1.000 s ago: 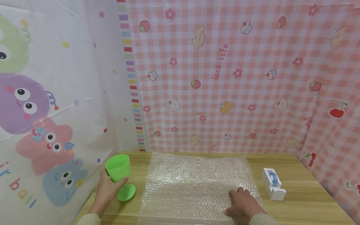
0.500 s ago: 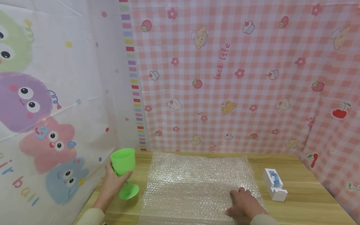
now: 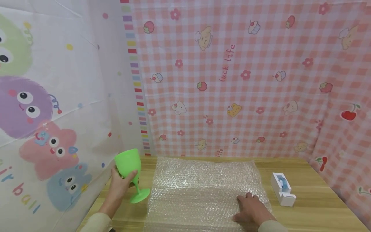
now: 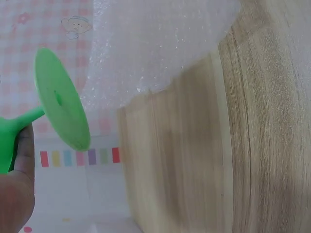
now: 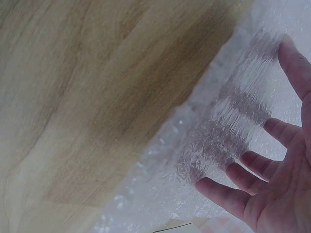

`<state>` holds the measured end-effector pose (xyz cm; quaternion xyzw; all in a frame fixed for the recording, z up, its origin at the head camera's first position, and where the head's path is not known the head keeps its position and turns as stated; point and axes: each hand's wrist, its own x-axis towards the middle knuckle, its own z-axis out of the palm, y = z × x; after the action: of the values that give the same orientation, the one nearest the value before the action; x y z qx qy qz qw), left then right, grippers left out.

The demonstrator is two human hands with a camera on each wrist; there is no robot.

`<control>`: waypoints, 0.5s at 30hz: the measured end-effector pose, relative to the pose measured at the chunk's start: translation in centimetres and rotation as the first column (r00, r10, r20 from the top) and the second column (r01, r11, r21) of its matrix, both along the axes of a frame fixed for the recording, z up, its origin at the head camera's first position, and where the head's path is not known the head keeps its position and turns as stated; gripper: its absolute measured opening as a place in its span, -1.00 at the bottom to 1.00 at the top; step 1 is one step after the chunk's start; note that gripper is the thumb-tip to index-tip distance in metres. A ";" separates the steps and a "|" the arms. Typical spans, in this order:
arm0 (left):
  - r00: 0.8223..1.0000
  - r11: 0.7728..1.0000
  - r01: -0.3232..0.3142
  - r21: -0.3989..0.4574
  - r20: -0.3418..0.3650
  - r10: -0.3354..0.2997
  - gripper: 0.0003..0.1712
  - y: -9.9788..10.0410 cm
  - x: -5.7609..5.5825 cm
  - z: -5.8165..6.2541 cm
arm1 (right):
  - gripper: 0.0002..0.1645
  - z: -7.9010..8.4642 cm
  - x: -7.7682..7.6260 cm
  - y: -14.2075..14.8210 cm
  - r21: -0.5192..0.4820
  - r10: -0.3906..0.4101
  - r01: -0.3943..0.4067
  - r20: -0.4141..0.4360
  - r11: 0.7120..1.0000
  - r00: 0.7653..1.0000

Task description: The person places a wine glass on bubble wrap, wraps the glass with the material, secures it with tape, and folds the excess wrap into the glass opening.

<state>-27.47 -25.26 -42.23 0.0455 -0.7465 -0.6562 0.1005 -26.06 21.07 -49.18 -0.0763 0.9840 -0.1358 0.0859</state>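
Observation:
A bright green plastic goblet (image 3: 128, 163) is in my left hand (image 3: 118, 187), which grips its bowl from the left side with the thumb across the front. The goblet leans, its mouth up to the left and its round foot (image 4: 60, 99) out to the right, beside the left edge of the bubble wrap. Spread flat on the table, the clear bubble wrap (image 3: 197, 193) reaches from the back edge to the front of the view. My right hand (image 3: 251, 207) rests with its fingertips on the wrap near its right edge, fingers spread and loosely bent in the right wrist view.
A white tape dispenser (image 3: 285, 199) with a blue roll stands on the wooden table (image 3: 316, 203), right of the bubble wrap. A pink checked cloth (image 3: 185, 93) hangs behind the table, and a white cartoon-printed sheet (image 3: 95, 80) borders it on the left.
My left hand has moved right with the goblet and tilted it, so its foot swings toward the bubble wrap. The right hand stays in place on the wrap.

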 end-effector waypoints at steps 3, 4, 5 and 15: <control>1.000 0.999 0.025 0.024 -0.011 -0.025 0.07 0.1 -0.1 0.0 | -0.14 0.0 0.0 0.0 -0.001 -0.001 0.001 -0.003 1.000 1.000; 0.999 0.999 0.038 0.027 -0.016 -0.037 0.09 0.2 -0.1 -0.1 | -0.14 0.1 0.0 0.0 0.000 -0.001 0.001 0.001 1.000 1.000; 0.999 0.998 0.050 0.030 -0.022 -0.049 0.11 0.3 -0.2 -0.1 | -0.14 0.1 0.0 0.0 0.001 0.000 0.000 0.004 1.000 1.000; 0.995 0.997 0.081 -0.016 -0.060 -0.082 0.08 2.0 -0.1 0.2 | -0.15 -0.2 0.1 0.0 0.008 0.012 -0.011 -0.027 1.000 1.000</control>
<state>-27.53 -23.25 -42.08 -0.0056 -0.7486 -0.6559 0.0965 -25.98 21.08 -49.33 -0.0834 0.9851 -0.1307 0.0738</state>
